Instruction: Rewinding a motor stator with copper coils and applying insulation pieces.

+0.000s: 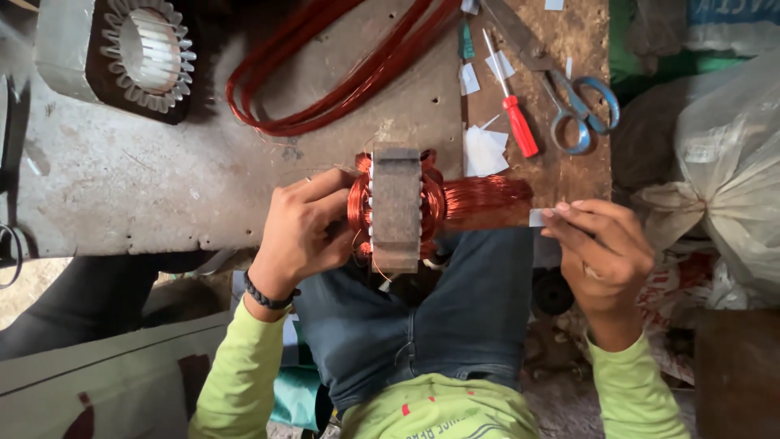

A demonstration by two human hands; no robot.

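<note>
**Hands on a half-wound stator, paper slip ready**

Hands well apart, each busy. Left hand [305, 232] is wrapped around the stator [396, 207], fingers closed on its left side, holding it upright at the bench [146, 187] edge over the lap. Right hand [601, 248] pinches a small white paper slip [537, 217] between thumb and fingertips, level with the stator, not touching it.

Left to right on the bench: a second, bare stator core [146, 50] at far left, no copper in its slots; loose copper coils [341, 69] looped in the middle; cut paper pieces [485, 150]; a red screwdriver [516, 114]; scissors [569, 97].

Progress, as a judgement: winding on the held stator looks partly in, copper bulging at both faces and one bundle [486, 197] trailing out to the right, unseated. Loose coils remain unfitted and the slip is not yet placed. Slot detail too small to count.
</note>
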